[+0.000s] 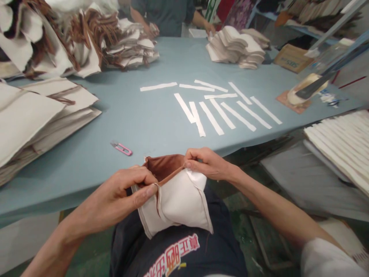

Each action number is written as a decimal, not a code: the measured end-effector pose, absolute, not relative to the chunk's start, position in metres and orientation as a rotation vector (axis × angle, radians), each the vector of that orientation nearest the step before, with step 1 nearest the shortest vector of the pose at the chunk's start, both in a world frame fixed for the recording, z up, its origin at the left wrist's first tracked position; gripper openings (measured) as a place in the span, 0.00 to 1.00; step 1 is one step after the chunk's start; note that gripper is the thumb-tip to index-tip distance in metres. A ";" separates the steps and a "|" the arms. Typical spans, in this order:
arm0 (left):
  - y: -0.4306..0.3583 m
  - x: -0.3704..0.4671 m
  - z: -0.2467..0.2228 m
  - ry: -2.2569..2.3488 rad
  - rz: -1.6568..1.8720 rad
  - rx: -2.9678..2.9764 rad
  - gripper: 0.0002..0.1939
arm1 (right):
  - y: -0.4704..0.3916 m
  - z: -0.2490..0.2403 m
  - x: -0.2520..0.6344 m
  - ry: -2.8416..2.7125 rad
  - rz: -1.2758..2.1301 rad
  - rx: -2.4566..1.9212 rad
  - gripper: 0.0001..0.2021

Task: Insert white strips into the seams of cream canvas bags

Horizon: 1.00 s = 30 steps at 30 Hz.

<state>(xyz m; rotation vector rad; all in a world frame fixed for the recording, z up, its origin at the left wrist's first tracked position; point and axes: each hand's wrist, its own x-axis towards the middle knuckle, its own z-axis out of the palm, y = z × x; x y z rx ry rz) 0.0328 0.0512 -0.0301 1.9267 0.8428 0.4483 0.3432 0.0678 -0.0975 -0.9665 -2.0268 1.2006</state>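
Note:
A cream fabric pouch [181, 204] with a reddish-brown lining hangs between my two hands, over my lap at the table's near edge. Its mouth gapes toward the table, showing the lining inside. My left hand [127, 196] pinches the rim on the left, thumb outside by a folded seam. At the right end of the rim, my right hand [206, 163] grips the edge between thumb and fingers. Pink thread snips [122, 148] lie on the blue table [121, 104], beyond my left hand and apart from it.
Several white strips [211, 117] lie spread on the table. Flat cream fabric pieces [31, 119] are stacked at left, with brown-and-cream bundles [86, 42] behind. Another person [164, 19] stands across the table near a cream pile [235, 46]. A tape roll [305, 90] sits at right.

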 end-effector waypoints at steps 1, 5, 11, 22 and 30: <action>0.051 0.032 -0.029 0.832 0.441 1.928 0.17 | 0.071 -0.093 0.344 -2.042 1.219 -0.950 0.20; 0.048 0.031 -0.024 0.857 0.457 1.954 0.16 | 0.076 -0.066 0.341 -2.165 1.191 -0.826 0.17; 0.045 0.032 -0.016 0.985 0.444 1.949 0.17 | 0.056 -0.044 0.302 -2.215 0.907 -0.606 0.09; 0.040 0.026 -0.020 1.023 0.416 2.039 0.13 | 0.059 -0.071 0.287 -2.156 0.960 -0.520 0.10; 0.039 0.021 -0.033 1.049 0.421 1.975 0.13 | 0.057 -0.073 0.281 -2.104 1.167 -0.633 0.09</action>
